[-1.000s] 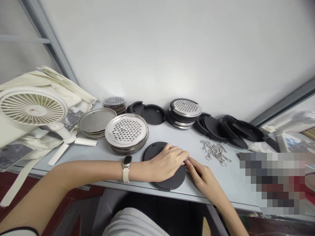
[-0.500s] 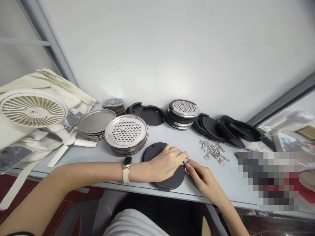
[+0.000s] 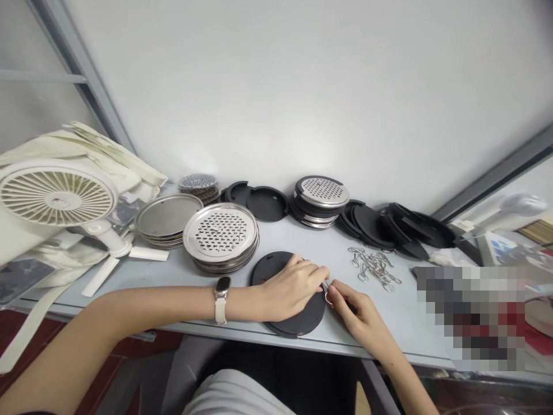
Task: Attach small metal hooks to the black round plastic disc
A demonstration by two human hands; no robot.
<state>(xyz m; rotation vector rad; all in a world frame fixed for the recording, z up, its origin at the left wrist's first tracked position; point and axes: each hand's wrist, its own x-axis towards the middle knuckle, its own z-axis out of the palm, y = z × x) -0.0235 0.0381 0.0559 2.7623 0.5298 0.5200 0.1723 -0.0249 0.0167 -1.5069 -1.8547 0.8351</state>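
My left hand lies over a round black disc near the table's front edge, holding it down with the fingers curled toward its right rim. My right hand pinches a small metal wire clip between thumb and forefinger, right at that rim. Both hands' fingertips nearly meet there, and they hide the point where the clip meets the disc. A loose heap of similar wire clips lies to the right of my right hand. A watch with a pale strap circles my left wrist.
Stacks of perforated steel grater plates and plain steel plates stand left of the disc. Black discs and further stacks line the wall. A white fan and cream cloth bag sit far left.
The view has drifted slightly. The wire clip sits a little closer to the disc's rim, and my hands have otherwise barely moved.
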